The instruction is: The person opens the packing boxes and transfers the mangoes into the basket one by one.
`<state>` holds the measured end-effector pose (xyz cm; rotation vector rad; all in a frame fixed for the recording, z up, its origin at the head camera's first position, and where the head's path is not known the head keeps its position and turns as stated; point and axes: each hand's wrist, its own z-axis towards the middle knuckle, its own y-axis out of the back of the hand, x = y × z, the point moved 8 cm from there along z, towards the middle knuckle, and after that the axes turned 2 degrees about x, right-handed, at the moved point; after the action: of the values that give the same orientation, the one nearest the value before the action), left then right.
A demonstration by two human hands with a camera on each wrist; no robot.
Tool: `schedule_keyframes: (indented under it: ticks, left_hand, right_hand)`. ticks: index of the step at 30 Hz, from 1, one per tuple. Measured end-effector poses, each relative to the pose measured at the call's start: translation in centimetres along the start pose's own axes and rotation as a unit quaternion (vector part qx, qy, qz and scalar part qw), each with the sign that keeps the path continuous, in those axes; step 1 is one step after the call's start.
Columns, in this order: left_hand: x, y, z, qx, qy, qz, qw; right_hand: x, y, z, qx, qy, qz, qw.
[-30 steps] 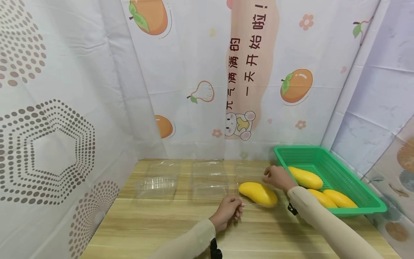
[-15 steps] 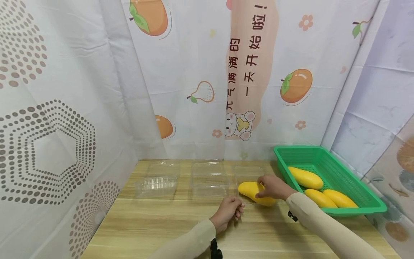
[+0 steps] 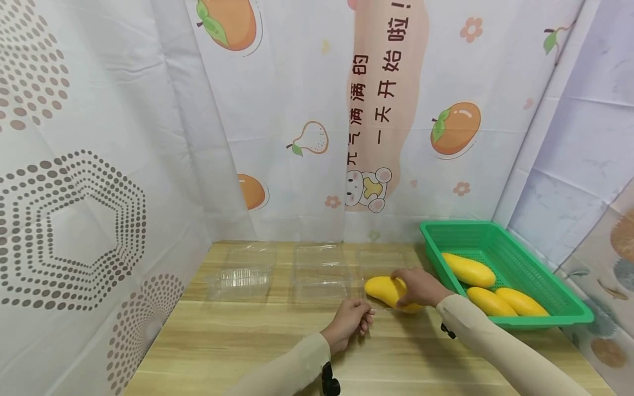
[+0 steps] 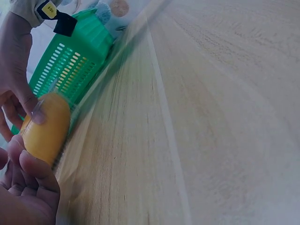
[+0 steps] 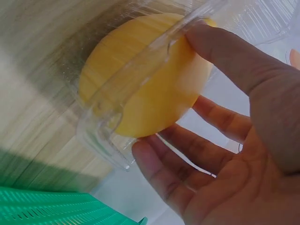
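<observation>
A yellow mango (image 3: 385,290) lies in the rightmost clear plastic clamshell box (image 3: 380,257), whose lid stands folded back. My right hand (image 3: 421,287) grips the mango from above, thumb on the near side and fingers along the far side. In the right wrist view the mango (image 5: 140,84) sits behind the box's transparent rim (image 5: 126,79), between thumb and fingers. My left hand (image 3: 348,325) has curled fingers at the box's front left corner, seemingly pinching its edge. In the left wrist view the left hand (image 4: 30,187) is close beside the mango (image 4: 49,129).
Two more open clear clamshell boxes stand to the left, one in the middle (image 3: 321,275) and one farther left (image 3: 242,279). A green basket (image 3: 515,258) with several mangoes (image 3: 468,270) stands at the right. Patterned curtains (image 3: 282,110) rise behind the wooden table (image 3: 238,341).
My right hand has moved left and down from the box's back right edge onto the mango and now grips it. The left hand has stayed in place.
</observation>
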<state>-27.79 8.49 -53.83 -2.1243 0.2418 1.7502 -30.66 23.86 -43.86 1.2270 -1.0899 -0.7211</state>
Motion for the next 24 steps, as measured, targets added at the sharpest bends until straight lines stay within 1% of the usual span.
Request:
schedule_keyframes:
  ticks: [4,11,24]
  left_hand:
    - [0.0,0.0,0.0,0.001,-0.001,0.001,1.0]
    - [0.0,0.1,0.1,0.004,-0.005,0.003,1.0]
    - [0.1,0.2,0.1,0.01,-0.001,0.014,0.9999]
  right_hand:
    - [-0.3,-0.2,0.2,0.0,-0.008,-0.013,1.0]
    - [-1.0,-0.6,0.4,0.01,-0.033,-0.019,0.999]
    - [-1.0,-1.0,0.7,0.007,-0.045,-0.023,0.999]
